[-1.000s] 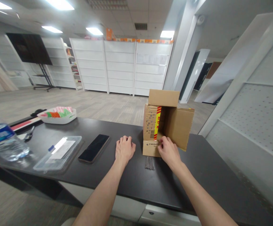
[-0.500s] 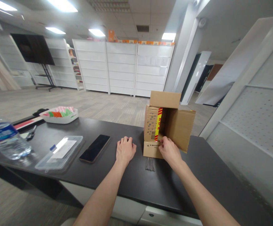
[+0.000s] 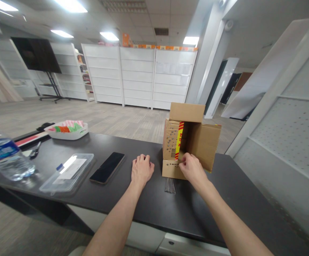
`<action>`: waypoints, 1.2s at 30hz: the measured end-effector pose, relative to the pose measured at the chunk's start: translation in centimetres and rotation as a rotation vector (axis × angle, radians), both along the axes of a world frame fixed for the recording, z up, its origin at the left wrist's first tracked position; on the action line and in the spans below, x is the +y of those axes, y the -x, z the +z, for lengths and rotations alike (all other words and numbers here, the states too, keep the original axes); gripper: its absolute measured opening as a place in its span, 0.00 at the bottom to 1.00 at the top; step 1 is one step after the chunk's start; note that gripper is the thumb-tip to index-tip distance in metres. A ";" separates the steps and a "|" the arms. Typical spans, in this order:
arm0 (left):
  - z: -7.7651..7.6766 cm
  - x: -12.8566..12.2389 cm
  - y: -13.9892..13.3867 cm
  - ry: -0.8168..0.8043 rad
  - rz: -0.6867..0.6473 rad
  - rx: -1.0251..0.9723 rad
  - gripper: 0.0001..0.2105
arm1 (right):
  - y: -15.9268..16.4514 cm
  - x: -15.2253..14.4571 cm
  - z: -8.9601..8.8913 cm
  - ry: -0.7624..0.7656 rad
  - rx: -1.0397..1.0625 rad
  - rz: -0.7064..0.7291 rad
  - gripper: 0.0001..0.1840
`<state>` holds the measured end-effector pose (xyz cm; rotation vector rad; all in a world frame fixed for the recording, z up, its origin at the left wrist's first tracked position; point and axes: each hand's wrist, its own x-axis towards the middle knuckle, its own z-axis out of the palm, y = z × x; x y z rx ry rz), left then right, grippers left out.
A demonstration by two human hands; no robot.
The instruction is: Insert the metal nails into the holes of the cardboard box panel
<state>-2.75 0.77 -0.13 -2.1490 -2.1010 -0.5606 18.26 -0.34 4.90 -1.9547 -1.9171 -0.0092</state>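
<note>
A cardboard box (image 3: 171, 142) stands on the dark table, its opening facing me and its flaps spread. Its left flap and lower flap (image 3: 173, 173) carry several small dark dots, nail heads or holes; I cannot tell which. My right hand (image 3: 193, 167) is at the lower flap, thumb and fingers pinched together; whatever is between them is hidden. Just in front of the box lies a row of several nails (image 3: 169, 186). Left of them my left hand (image 3: 142, 168) rests palm down on the tabletop, fingers slightly bent, holding nothing visible.
A black phone (image 3: 107, 168) and a clear plastic case (image 3: 68, 174) lie to the left. Beyond them are a water bottle (image 3: 6, 156) and a white basket (image 3: 69, 133) with colourful contents. A perforated panel (image 3: 290, 142) stands at the right.
My right hand has shifted very slightly up and to the left at the lower flap. The left hand, nails and box stay where they were.
</note>
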 end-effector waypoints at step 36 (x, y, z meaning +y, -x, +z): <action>0.0 -0.1 0.0 -0.017 -0.005 0.008 0.12 | -1.8 -2.1 -0.5 -0.250 0.306 0.089 0.08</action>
